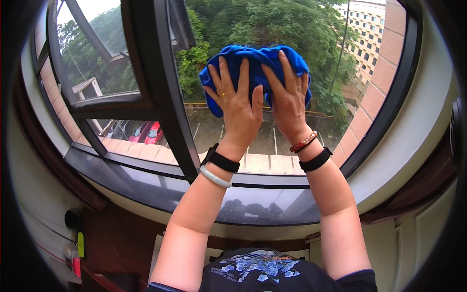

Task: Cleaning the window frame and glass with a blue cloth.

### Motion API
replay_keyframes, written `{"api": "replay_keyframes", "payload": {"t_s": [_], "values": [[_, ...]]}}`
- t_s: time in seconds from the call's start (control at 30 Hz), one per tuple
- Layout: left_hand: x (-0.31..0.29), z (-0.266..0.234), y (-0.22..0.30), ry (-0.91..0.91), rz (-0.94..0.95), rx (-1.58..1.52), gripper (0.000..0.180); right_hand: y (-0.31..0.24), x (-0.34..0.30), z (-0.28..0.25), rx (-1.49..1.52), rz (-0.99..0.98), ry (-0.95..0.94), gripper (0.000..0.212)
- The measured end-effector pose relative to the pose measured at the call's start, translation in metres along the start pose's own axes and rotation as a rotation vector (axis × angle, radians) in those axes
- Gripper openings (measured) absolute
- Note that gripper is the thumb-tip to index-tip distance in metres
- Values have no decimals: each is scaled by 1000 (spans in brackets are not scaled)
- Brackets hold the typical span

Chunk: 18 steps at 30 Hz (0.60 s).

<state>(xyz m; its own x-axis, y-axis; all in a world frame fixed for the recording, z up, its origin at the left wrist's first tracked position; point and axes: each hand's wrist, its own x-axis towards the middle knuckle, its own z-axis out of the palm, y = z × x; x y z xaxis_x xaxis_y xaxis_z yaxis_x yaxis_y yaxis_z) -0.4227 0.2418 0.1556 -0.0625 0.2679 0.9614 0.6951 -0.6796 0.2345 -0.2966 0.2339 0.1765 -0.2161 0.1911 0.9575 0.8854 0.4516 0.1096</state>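
A bunched blue cloth [253, 53] lies pressed against the large window pane [204, 131]. My left hand [236, 100] rests flat on the cloth's left part, fingers spread and pointing up. On its right part, my right hand [289, 97] presses too, with the fingers stretched out and somewhat apart. The two thumbs come close together near the cloth's lower middle. Neither hand wraps round the cloth; both hold it to the glass with palms and fingers. Part of the cloth is hidden beneath my hands.
A dark window frame post [165, 87] stands left of the pane, beside a tilted-out sash [104, 53]. Below runs a dark, shiny sill [253, 207]. Brown curtains [413, 190] hang at the sides. Trees, parked cars and a building show outside. Small items [80, 245] sit at lower left.
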Motion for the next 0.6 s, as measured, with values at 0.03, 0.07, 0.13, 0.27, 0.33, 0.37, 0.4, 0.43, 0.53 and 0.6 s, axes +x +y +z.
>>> {"api": "replay_keyframes", "payload": {"t_s": [0.03,0.07,0.13,0.27,0.33,0.37,0.4,0.43,0.53,0.6], "values": [[-2,5,-2,11,-10,33,51,1,-3,2,-24,-15,-9,54],[-6,11,-4,22,-20,66,51,2,-8,5,-47,-30,-18,53],[-18,22,-9,26,-29,120,49,4,-25,13,-62,-27,-10,51],[-68,34,-24,-12,-22,129,50,1,-83,30,-85,-18,-42,43],[-104,40,-30,-58,-41,119,50,1,-117,36,-68,-16,-89,41],[-120,40,-33,-95,-62,122,51,-1,-132,38,-61,-21,-114,41],[-134,41,-37,-100,-61,122,51,-2,-145,40,-29,-23,-135,41],[-148,39,-41,-132,-68,131,53,-6,-157,42,-17,-14,-168,41],[-177,36,-42,-217,-105,136,55,-6,-190,44,36,-1,-251,45],[-188,32,-38,-282,-138,148,56,-8,-205,43,44,15,-312,47]]}}
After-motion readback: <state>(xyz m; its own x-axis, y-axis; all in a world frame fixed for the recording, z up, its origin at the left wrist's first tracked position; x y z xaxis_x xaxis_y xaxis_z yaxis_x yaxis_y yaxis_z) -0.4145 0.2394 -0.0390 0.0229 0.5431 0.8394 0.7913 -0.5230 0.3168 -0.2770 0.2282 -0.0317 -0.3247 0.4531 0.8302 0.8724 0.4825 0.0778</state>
